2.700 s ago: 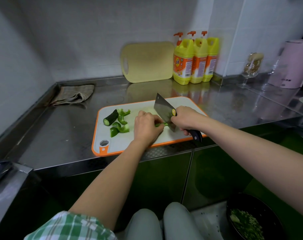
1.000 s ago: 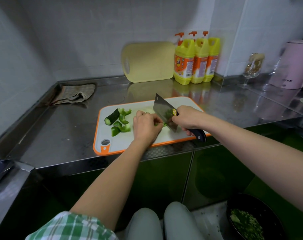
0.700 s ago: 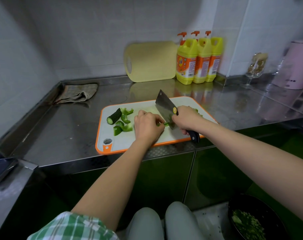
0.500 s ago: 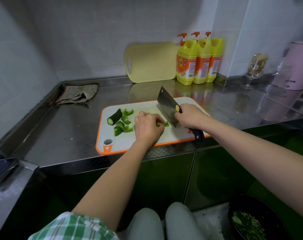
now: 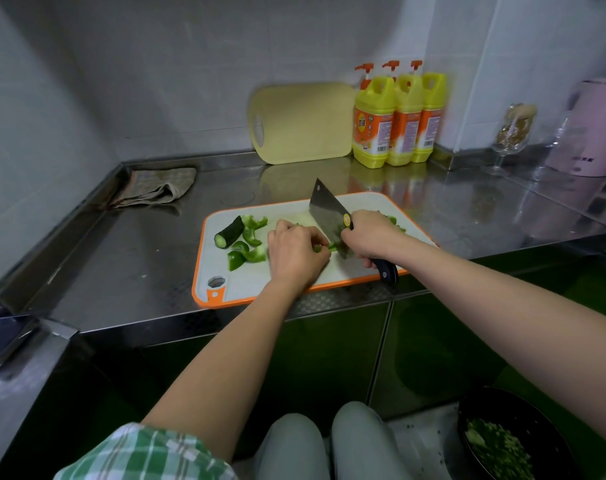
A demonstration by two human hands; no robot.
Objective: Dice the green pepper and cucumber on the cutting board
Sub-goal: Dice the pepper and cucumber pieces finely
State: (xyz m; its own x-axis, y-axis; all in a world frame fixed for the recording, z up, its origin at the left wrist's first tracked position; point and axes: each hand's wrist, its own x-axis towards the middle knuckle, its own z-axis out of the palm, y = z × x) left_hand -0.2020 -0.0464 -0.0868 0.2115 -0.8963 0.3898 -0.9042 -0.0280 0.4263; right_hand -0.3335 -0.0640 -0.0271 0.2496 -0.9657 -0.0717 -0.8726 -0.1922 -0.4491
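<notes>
- Head view. The cutting board (image 5: 253, 287), white with an orange rim, is lying on the steel counter (image 5: 139, 258), its near edge running close along the counter's front edge.
- Bare steel is showing to the left of the board as far as the raised lip, and to the right toward a stemmed glass (image 5: 513, 133) and a pink appliance (image 5: 592, 129).
- Behind the board, a yellow board (image 5: 301, 123) is leaning on the wall, with three detergent bottles (image 5: 397, 116) standing just beside it. A cloth (image 5: 156, 187) is lying crumpled in the back left corner.
- The right hand (image 5: 371, 237) is gripping the cleaver (image 5: 326, 213) with fingers wrapped round the handle where it meets the blade. The blade is tilting, its tip raised toward the wall, and the handle's end is overhanging the board's near edge.
- The left hand (image 5: 296, 252) is curling knuckles-up, fingertips pinching down a pepper strip (image 5: 324, 248) right against the blade's left face.
- Left of that hand, a cucumber piece (image 5: 229, 232) is lying aslant with loose pepper chunks (image 5: 248, 249) touching it, all well inside the rim.
- Small diced bits (image 5: 393, 221) are showing behind the right hand.
- Low right, below counter level, a dark bowl (image 5: 523, 414) is holding chopped green.
</notes>
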